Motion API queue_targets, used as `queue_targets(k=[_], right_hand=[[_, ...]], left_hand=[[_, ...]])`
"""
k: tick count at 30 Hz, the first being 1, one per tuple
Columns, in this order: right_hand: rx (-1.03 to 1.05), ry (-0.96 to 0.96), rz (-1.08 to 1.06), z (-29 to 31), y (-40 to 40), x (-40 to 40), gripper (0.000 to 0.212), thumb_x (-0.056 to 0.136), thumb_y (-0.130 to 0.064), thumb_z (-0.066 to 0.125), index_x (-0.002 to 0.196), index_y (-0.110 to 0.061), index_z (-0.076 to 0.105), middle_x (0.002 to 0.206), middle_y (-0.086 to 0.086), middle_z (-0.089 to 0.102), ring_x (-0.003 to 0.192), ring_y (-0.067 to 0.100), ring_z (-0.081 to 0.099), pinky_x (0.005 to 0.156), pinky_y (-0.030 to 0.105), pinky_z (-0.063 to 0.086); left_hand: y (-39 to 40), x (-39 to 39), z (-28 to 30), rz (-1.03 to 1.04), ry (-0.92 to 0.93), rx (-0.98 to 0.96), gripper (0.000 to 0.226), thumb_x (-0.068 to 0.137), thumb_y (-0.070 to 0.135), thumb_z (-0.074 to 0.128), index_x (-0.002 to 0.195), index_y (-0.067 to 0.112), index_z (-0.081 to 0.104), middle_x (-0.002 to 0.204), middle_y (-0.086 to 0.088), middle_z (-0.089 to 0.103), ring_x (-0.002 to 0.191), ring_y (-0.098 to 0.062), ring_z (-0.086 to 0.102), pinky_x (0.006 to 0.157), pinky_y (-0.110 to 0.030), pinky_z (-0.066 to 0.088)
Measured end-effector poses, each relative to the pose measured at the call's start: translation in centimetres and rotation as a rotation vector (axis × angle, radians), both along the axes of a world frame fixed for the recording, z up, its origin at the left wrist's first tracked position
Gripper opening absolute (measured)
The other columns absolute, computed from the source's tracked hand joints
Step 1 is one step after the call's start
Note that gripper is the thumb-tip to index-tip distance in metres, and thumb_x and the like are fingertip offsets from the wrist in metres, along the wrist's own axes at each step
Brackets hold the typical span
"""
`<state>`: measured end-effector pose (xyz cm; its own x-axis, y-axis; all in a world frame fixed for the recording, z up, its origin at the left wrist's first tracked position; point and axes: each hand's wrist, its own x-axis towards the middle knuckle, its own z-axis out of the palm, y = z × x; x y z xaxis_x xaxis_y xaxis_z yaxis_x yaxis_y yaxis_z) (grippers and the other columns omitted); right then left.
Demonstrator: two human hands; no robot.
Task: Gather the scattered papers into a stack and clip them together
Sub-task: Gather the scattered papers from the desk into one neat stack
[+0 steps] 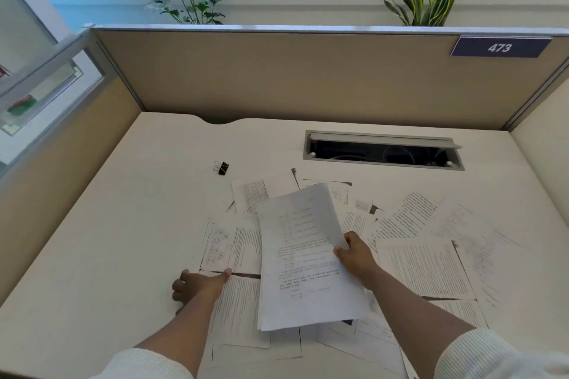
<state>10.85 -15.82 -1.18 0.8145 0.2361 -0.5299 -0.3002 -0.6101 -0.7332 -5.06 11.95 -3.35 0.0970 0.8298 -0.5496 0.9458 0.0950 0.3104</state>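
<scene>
Head view: a small sheaf of papers (pixel 304 258) is pinched at its right edge by the right hand (pixel 354 255), long axis toward the upper frame, while the nearer left hand (pixel 200 283) presses loose sheets (pixel 234 243) at lower centre, the binder clip (pixel 221 167) lying apart up-left.

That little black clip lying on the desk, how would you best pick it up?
Pinch the binder clip by its black body, coming from above. It lies alone on the desk, beyond the papers, its thin wire handles pointing left; they look harder to catch.
</scene>
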Motion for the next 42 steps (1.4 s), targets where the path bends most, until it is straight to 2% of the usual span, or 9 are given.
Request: queue_targets(k=[3, 8, 13, 18, 22, 28, 32, 37, 42], right_hand=[[-0.023, 0.028, -0.015, -0.2, 0.5, -0.1, 0.016, 0.092, -0.012, 0.048, 0.108, -0.01, 0.047, 0.102, 0.007, 0.057, 0.085, 0.019, 0.055, 0.065, 0.029, 0.044], [-0.057, 0.028, 0.007, -0.5, 0.9, -0.2, 0.027, 0.091, -0.007, 0.039, 0.118, -0.011, 0.046, 0.107, 0.007, 0.057, 0.094, 0.025, 0.055, 0.076, 0.033, 0.043], [-0.071, 0.019, 0.016, -0.7, 1.2, -0.2, 0.028, 0.091, -0.005, 0.039, 0.116, -0.011, 0.048, 0.108, 0.009, 0.059, 0.093, 0.026, 0.057, 0.075, 0.034, 0.045], [-0.052, -0.009, -0.03, -0.5, 0.9, 0.3, 0.027, 0.088, -0.002, 0.038, 0.109, -0.013, 0.051, 0.1, 0.007, 0.06, 0.081, 0.018, 0.056, 0.062, 0.026, 0.043], [0.048, 0.081, -0.129, -0.2, 1.0, 0.8, 0.029, 0.087, -0.001, 0.04, 0.11, -0.014, 0.051, 0.097, 0.002, 0.059, 0.081, 0.014, 0.057, 0.058, 0.026, 0.045], [0.232, 0.273, -0.199, 0.3, 2.0, 0.8, 0.036, 0.088, 0.001, 0.04, 0.119, -0.016, 0.048, 0.111, 0.001, 0.059, 0.093, 0.016, 0.059, 0.062, 0.026, 0.051], [0.268, 0.309, -0.176, 0.3, 2.3, 1.2, 0.036, 0.09, -0.001, 0.046, 0.122, -0.016, 0.05, 0.117, 0.002, 0.062, 0.101, 0.022, 0.062, 0.081, 0.038, 0.056], [0.309, 0.317, -0.138, 0.7, 1.8, 1.7, 0.036, 0.09, -0.003, 0.05, 0.122, -0.02, 0.053, 0.115, 0.0, 0.066, 0.099, 0.022, 0.066, 0.076, 0.036, 0.057], [0.283, 0.293, -0.103, 0.9, 1.0, 1.8, 0.033, 0.091, -0.005, 0.051, 0.115, -0.028, 0.055, 0.105, -0.007, 0.069, 0.091, 0.016, 0.069, 0.059, 0.028, 0.057]], left_hand=[[0.3, -0.6, -0.6, -0.062, 0.058, 0.043, 0.113, 0.06, 0.047, 0.09, 0.146, 0.005, 0.03, 0.145, -0.021, 0.03, 0.135, -0.037, 0.029, 0.109, -0.057, 0.032], [0.3, -1.3, -0.8, -0.07, 0.058, 0.055, 0.111, 0.055, 0.048, 0.092, 0.141, 0.01, 0.034, 0.138, -0.02, 0.038, 0.13, -0.036, 0.034, 0.105, -0.055, 0.032], [0.7, -1.4, -0.7, -0.054, 0.053, 0.046, 0.077, 0.066, 0.048, 0.087, 0.12, 0.006, 0.052, 0.125, -0.018, 0.044, 0.119, -0.035, 0.044, 0.101, -0.05, 0.041], [1.6, -1.3, -0.7, -0.088, -0.242, 0.076, 0.034, 0.093, 0.039, 0.062, 0.113, 0.012, 0.062, 0.113, -0.011, 0.064, 0.092, -0.029, 0.06, 0.079, -0.037, 0.051], [2.3, -1.0, -0.1, -0.211, -0.482, 0.068, 0.015, 0.099, 0.031, 0.055, 0.102, 0.022, 0.066, 0.101, -0.003, 0.072, 0.088, -0.025, 0.064, 0.077, -0.032, 0.05], [1.5, 0.5, 1.2, -0.178, -0.741, -0.219, 0.026, 0.098, 0.031, 0.059, 0.123, 0.023, 0.065, 0.108, 0.007, 0.069, 0.1, -0.016, 0.066, 0.083, -0.027, 0.05], [0.1, 2.2, 2.3, -0.174, -0.812, -0.391, 0.014, 0.095, 0.032, 0.063, 0.108, 0.033, 0.068, 0.097, 0.019, 0.075, 0.092, -0.003, 0.069, 0.073, -0.02, 0.053], [-1.6, 4.1, 2.8, -0.144, -0.763, -0.56, 0.02, 0.094, 0.042, 0.062, 0.11, 0.032, 0.07, 0.101, -0.002, 0.078, 0.095, -0.026, 0.073, 0.075, -0.038, 0.061], [-2.6, 5.4, 2.1, -0.17, -0.738, -0.646, 0.018, 0.099, 0.02, 0.057, 0.104, 0.018, 0.074, 0.107, -0.014, 0.075, 0.089, -0.027, 0.071, 0.078, -0.039, 0.057]])
